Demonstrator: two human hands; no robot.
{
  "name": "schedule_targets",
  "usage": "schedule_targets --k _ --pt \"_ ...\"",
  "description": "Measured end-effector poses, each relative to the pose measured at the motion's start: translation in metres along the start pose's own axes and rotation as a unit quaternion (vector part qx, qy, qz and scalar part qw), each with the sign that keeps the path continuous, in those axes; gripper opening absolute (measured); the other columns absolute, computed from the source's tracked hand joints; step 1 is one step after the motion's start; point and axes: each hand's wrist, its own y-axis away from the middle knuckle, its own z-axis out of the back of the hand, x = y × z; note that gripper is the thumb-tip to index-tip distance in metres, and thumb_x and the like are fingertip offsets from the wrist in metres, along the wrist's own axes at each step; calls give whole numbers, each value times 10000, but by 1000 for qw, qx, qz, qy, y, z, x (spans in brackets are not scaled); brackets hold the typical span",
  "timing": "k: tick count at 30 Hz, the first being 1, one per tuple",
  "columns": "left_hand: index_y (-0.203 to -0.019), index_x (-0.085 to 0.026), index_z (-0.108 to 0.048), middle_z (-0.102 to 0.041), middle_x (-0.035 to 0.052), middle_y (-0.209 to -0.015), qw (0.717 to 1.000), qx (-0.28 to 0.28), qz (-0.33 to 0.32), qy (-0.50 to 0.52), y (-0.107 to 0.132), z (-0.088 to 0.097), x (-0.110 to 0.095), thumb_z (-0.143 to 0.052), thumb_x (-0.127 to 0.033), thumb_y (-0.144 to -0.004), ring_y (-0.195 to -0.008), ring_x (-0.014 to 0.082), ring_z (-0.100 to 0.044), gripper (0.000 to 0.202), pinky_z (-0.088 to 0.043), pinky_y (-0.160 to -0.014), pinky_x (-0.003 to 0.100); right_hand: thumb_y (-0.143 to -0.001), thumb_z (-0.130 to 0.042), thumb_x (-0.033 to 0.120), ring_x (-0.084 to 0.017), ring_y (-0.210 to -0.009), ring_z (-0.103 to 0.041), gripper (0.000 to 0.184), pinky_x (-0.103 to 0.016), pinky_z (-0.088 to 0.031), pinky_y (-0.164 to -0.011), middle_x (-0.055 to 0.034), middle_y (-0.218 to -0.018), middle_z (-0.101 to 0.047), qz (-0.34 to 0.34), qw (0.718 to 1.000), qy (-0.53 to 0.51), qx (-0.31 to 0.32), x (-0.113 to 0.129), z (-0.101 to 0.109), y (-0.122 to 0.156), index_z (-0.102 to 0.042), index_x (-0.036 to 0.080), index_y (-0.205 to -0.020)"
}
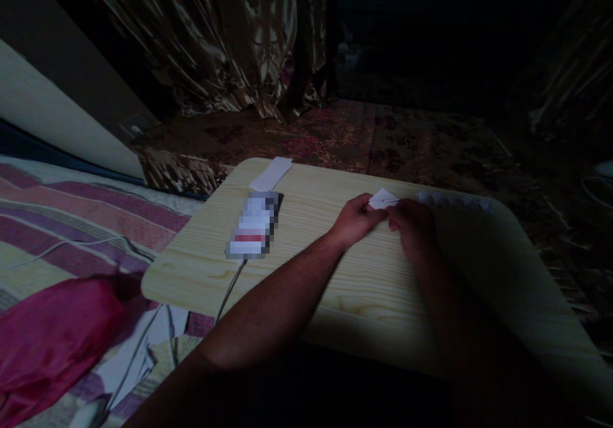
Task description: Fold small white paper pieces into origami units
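Left hand (355, 221) and right hand (416, 225) pinch the folded paper (383, 198) from opposite sides, likely to keep it steady.

I see two bare arms coming in low and converging ahead of the person. The left forearm (282, 294) slants up toward the right, better lit; the right forearm (454, 300) leans inward, darker in shadow. The left hand (357, 219) and right hand (416, 222) come close together, fingers (393, 211) bent in a pinch. Whether the fingertips touch each other, I can't tell. The right hand's knuckles are curled, its back dim.
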Motion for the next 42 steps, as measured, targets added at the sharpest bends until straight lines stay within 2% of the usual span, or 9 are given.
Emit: schedule_targets --k 4,7,11,18,23,27,32,37,42 --pt "-809 -170 -611 -544 -25 -594 998 -25 -1 54 -3 3 1 -671 -452 -751 -466 68 -431 294 -289 -444 212 -697 -664 312 -116 -473 -484 211 -259 -372 -511 39 -459 -534 -17 1000 21 14 2 0 1 -560 191 -560" --pt "-761 -162 -604 -532 -26 -570 995 -55 -11 79 -6 5 2 -692 -460 -739 -452 66 -418 311 -277 -434 214 -700 -652 305 -115 -475 -482 223 -258 -368 -514 38 -452 -529 -22 998 49 33 4 -1 3 -547 194 -538" --pt "-721 -146 -604 -537 -28 -546 992 -80 -12 102 -7 6 3 -739 -378 -690 -449 63 -407 270 -268 -440 214 -702 -640 304 -111 -468 -477 201 -255 -365 -510 42 -464 -535 -36 997 55 40 6 -1 4 -544 197 -562" --pt "-683 -143 -596 -540 -28 -540 990 -88 3 111 -7 6 2 -726 -338 -685 -456 59 -414 235 -290 -464 210 -693 -667 317 -110 -457 -474 188 -257 -353 -497 45 -463 -532 -27 997 60 52 2 -3 2 -559 194 -599" --pt "-665 -145 -588 -555 -17 -548 989 -92 16 112 -8 6 1 -722 -334 -669 -459 64 -436 232 -286 -465 210 -679 -690 286 -114 -474 -493 168 -257 -377 -495 51 -523 -566 -17 996 -67 47 -5 -4 -2 -632 186 -801" --pt "-645 -150 -574 -536 -25 -523 990 -93 14 105 -8 6 0 -702 -318 -672 -446 65 -428 213 -286 -461 214 -694 -695 262 -112 -488 -507 183 -251 -389 -493 44 -542 -578 -7 991 -118 63 -6 -3 -3 -642 182 -850" --pt "-634 -149 -574 -540 -28 -514 991 -82 13 104 -8 7 0 -691 -292 -671 -445 64 -437 189 -307 -477 215 -713 -689 251 -106 -495 -512 149 -248 -407 -504 38 -543 -587 6 989 -127 76 -5 -2 -2 -646 180 -837" --pt "-653 -149 -580 -558 -21 -530 993 -62 10 97 -9 8 3 -683 -297 -684 -456 68 -449 183 -315 -480 216 -713 -696 270 -114 -521 -539 193 -254 -434 -509 30 -605 -611 13 992 -101 81 -1 -1 0 -640 191 -880" --pt "-652 -155 -566 -530 -28 -518 995 -49 16 91 -9 9 4 -689 -320 -684 -427 59 -407 209 -257 -447 219 -713 -699 299 -122 -558 -559 253 -263 -453 -522 18 -672 -628 31 991 -91 98 5 2 2 -650 198 -940"
